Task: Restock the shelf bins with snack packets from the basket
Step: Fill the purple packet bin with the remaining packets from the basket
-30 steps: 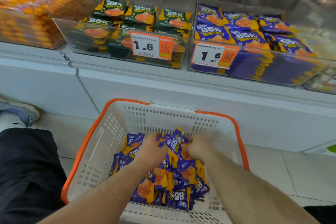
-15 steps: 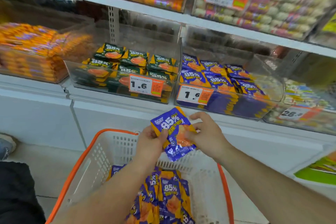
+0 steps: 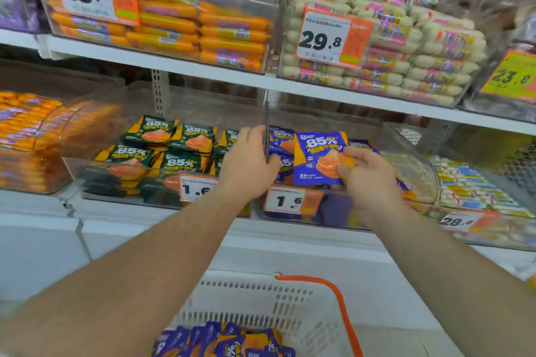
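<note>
— What do we read on the purple packet?
— "85%" in white. Our right hand pinches its right edge, upright over the clear bin tagged "1.6".
— And our left hand?
— Fingers curled at the divider; we cannot tell its hold. Beside it, green "85%" packets. Below, the basket holds more purple ones.

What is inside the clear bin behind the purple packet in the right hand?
The clear bin holds more purple packets, stacked flat. The held purple packet and the right hand cover the middle of the stack, so its depth cannot be seen.
</note>
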A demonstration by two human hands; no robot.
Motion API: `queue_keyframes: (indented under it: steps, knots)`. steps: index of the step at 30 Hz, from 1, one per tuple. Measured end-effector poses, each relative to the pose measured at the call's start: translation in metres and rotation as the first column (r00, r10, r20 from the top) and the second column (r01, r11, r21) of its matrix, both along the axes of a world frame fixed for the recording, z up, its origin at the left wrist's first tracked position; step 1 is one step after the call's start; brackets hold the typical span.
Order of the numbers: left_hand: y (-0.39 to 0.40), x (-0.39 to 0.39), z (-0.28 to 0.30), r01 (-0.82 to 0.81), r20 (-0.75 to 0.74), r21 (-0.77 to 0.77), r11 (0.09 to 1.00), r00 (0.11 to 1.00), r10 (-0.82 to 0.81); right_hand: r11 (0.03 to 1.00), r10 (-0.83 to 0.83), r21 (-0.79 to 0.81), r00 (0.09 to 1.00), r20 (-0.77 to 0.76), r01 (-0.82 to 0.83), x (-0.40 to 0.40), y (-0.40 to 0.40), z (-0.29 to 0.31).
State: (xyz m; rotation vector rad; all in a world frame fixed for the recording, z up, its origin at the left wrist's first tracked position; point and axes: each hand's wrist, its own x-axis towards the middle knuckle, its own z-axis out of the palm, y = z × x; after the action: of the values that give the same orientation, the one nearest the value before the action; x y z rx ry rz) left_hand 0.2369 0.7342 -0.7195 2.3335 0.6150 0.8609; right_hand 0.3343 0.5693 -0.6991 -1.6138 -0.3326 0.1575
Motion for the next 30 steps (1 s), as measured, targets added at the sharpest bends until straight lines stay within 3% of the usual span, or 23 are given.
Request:
queue_keyframes:
  steps: [3,6,9,13,16,19,25,30]
  knots:
    - [0.009,0.017,-0.003,0.013,-0.256,0.02,1.0,0.967,-0.007,0.999,-0.016,-0.043,0.998,-0.059,0.013,0.035,0.03,0.004]
    - [0.01,0.019,-0.01,-0.027,-0.323,0.09,0.996,0.945,0.055,0.996,-0.014,-0.092,0.994,-0.108,0.004,0.065,0.066,0.007]
    - [0.011,0.018,-0.013,-0.021,-0.338,0.126,0.992,0.939,0.063,0.985,0.006,-0.169,0.993,-0.115,-0.025,0.089,0.1,0.006]
    - [0.011,0.018,-0.012,-0.013,-0.335,0.125,0.992,0.941,0.055,0.923,0.058,-0.383,0.998,0.04,-0.038,0.101,0.131,-0.002]
    - [0.011,0.017,-0.014,0.004,-0.312,0.133,0.991,0.949,0.038,0.749,-0.003,-0.631,0.954,0.301,0.202,0.106,0.146,-0.013]
    - [0.012,0.018,-0.015,0.004,-0.289,0.131,0.991,0.957,0.034,0.608,0.132,-0.767,0.926,0.354,0.206,0.108,0.153,-0.022]
    - [0.012,0.02,-0.018,-0.009,-0.287,0.133,0.991,0.957,0.047,0.478,0.206,-0.851,0.914,0.349,0.218,0.117,0.165,-0.03]
    - [0.012,0.019,-0.017,0.019,-0.275,0.101,0.995,0.961,0.01,0.448,0.232,-0.867,0.908,0.349,0.218,0.121,0.16,-0.03]
